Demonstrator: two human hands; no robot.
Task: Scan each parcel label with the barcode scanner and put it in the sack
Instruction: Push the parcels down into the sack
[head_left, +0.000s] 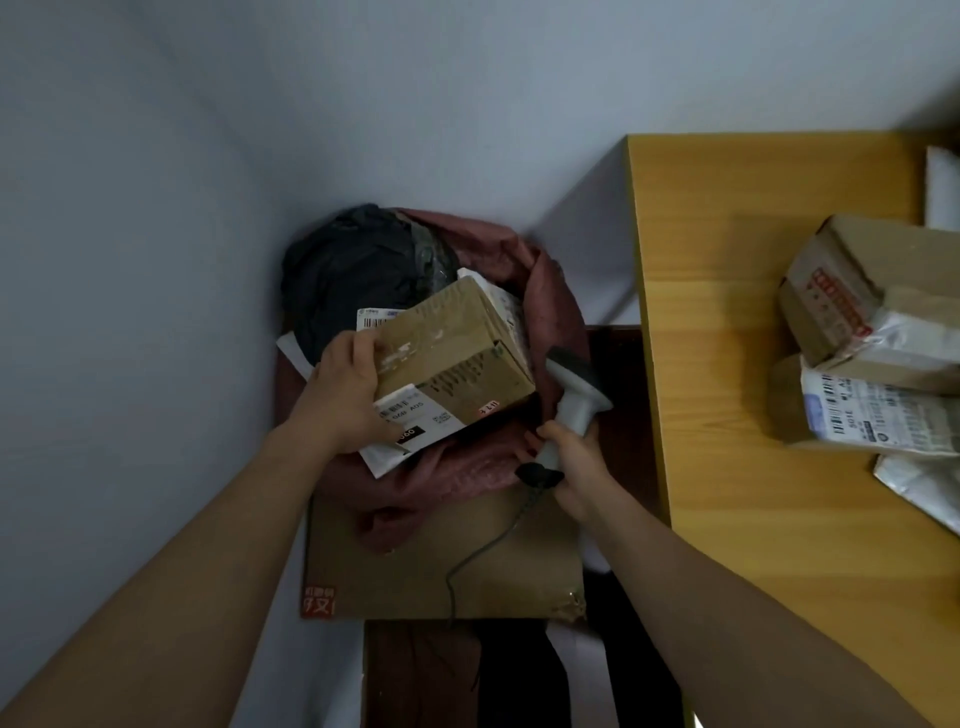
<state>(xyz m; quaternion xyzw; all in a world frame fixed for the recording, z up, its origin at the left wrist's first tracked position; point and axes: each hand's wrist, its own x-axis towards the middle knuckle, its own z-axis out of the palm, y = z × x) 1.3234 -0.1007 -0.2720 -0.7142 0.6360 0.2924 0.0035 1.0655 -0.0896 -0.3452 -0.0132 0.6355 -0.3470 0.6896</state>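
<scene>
Parcel (457, 353), a taped cardboard box, sits tilted over the mouth of the sack (540, 291), down on the floor just left of the tabletop (727, 312). The left hand (345, 395) grips its near left end, thumb on the white label and fingers curled round the edge. A white mailer (384, 457) lies under the box and a dark bag (358, 265) at about eleven o'clock from it, both already in the sack. The right hand (571, 457) is wrapped round the grip of the scanner (574, 395), whose head points up toward the box's right end, at about four o'clock from the box; its cord (483, 551) trails down over a flat sheet of cardboard (441, 561).

To my eye this is the placing step: the box is over the sack and the scanner is off to its side, not aimed at the label, though I cannot tell whether a scan has registered. The next move calls for the left hand to lower the box in beside the mailer and let go, then reach to three o'clock, where more parcels (857, 338) wait piled on the tabletop. The box's tilt could let it slide off the sack's slack rim.
</scene>
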